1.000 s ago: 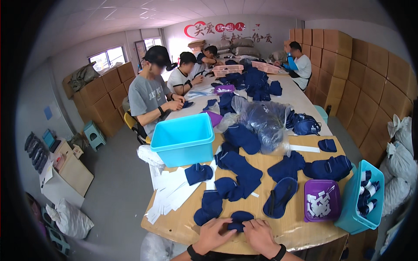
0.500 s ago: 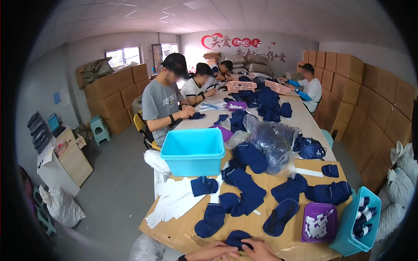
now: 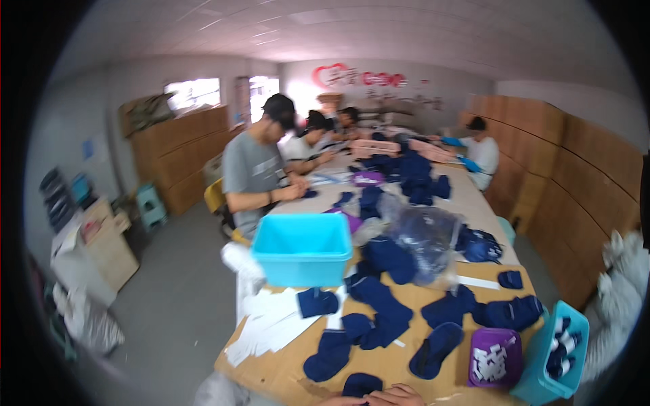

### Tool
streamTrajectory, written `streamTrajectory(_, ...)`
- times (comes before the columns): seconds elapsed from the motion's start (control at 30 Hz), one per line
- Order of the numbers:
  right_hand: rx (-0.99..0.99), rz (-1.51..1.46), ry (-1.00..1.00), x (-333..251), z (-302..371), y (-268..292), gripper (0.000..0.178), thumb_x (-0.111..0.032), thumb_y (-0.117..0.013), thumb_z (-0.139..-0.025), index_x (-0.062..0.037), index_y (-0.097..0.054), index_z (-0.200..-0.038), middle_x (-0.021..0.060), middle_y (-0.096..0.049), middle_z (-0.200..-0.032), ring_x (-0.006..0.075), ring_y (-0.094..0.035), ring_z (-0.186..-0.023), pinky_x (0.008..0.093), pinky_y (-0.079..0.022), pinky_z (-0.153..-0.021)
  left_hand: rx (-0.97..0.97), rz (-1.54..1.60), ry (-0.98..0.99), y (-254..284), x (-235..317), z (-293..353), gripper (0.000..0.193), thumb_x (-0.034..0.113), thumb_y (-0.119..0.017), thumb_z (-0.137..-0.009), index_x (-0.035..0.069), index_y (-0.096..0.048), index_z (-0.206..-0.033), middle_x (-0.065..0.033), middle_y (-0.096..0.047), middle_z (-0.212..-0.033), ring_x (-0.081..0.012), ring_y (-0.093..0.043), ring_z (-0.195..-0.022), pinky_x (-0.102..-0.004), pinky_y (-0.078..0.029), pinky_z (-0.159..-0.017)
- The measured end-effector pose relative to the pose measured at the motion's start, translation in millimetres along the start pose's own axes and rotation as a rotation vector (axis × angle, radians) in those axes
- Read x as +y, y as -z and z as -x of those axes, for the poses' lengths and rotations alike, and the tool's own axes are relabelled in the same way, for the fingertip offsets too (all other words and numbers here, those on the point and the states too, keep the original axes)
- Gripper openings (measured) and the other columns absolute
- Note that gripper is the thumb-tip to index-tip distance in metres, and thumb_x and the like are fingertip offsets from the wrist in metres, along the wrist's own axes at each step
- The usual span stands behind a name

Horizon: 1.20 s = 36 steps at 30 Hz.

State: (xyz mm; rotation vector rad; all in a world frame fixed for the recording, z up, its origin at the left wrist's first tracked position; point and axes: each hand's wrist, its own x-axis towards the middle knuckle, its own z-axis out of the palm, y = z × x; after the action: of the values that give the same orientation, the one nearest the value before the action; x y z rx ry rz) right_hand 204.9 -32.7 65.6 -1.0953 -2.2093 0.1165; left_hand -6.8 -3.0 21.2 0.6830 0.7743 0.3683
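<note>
At the lower edge of the picture, a rounded navy cloth piece (image 3: 362, 384) sticks up from between my hands. My right hand (image 3: 399, 395) is closed on its right lower side, fingers bent over it. Only a strip of my left hand (image 3: 340, 400) shows, closed at the piece's lower left; the rest is cut off by the frame. Just beyond lie navy cloth slippers (image 3: 328, 355), some overlapping, and one slipper (image 3: 437, 350) with its dark inside upward. To the right stands a purple basket (image 3: 475, 342) of small white slips.
A turquoise tub (image 3: 301, 269) stands mid-left on the table, beside fanned white paper strips (image 3: 271, 328). A second turquoise bin (image 3: 535, 379) at right holds labelled navy bundles. Clear plastic bags (image 3: 423, 237) and more cloth lie farther off. Several people (image 3: 254, 169) sit along the table; cartons (image 3: 596, 176) line the right.
The view has tilted slightly upward and blurred, so my hands and the table sit lower in it. My hands stay on the navy cloth piece, and less of them shows.
</note>
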Motion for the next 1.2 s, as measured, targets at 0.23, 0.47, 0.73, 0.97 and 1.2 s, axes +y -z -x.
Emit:
streamTrajectory(0.23,-0.007,-0.01,0.053,3,-3,-4,0.023,-0.028,-0.071,-0.082,-0.0083,-0.071,-0.094,0.0036,-0.068,-0.089,0.0221,-0.065,-0.082,0.0358,-0.05,-0.082,0.077,-0.095,0.031,1,11,2,0.029,0.016,-0.064,-0.093,0.002,-0.063,-0.119,-0.0066,-0.07,-0.105,-0.0117,-0.065,-0.089,-0.0247,-0.051,-0.073)
streamTrajectory(0.47,0.274,-0.32,0.011,15,-2,-12,0.017,-0.018,-0.076,-0.08,-0.0085,-0.075,-0.095,0.0108,-0.072,-0.098,0.0281,-0.068,-0.082,0.0378,-0.055,-0.076,0.302,-0.786,-0.789,46,-28,-58,0.027,0.013,-0.068,-0.092,-0.002,-0.066,-0.115,-0.0046,-0.071,-0.093,-0.0148,-0.065,-0.084,-0.0308,-0.053,-0.076)
streamTrajectory(0.73,-0.304,-1.217,-0.715,34,-3,-18,0.023,-0.017,-0.076,-0.087,0.0021,-0.071,-0.099,-0.0019,-0.07,-0.09,0.0048,-0.057,-0.081,0.0257,-0.05,-0.069,0.097,-0.8,-1.044,-12,46,10,0.021,0.014,-0.072,-0.089,-0.001,-0.069,-0.104,-0.0089,-0.07,-0.089,-0.0152,-0.062,-0.078,-0.0304,-0.05,-0.072)
streamTrajectory(0.97,-0.025,-0.968,-0.527,54,10,-54,0.021,-0.01,-0.074,-0.087,0.0037,-0.071,-0.103,-0.0005,-0.072,-0.092,0.005,-0.059,-0.084,0.0262,-0.051,-0.078,0.139,-0.754,-0.772,-3,39,-3,0.014,0.011,-0.069,-0.09,-0.001,-0.071,-0.096,-0.004,-0.07,-0.083,-0.0101,-0.062,-0.074,-0.0276,-0.05,-0.068)
streamTrajectory(1.2,-0.043,-0.901,-0.684,43,-13,-38,0.019,-0.013,-0.072,-0.091,0.0033,-0.073,-0.1,-0.0008,-0.072,-0.088,0.0045,-0.06,-0.081,0.0243,-0.051,-0.072,0.147,-0.176,-0.744,-6,23,-32,0.018,0.014,-0.064,-0.096,-0.001,-0.07,-0.103,-0.0026,-0.072,-0.083,-0.0098,-0.067,-0.072,-0.022,-0.05,-0.061)
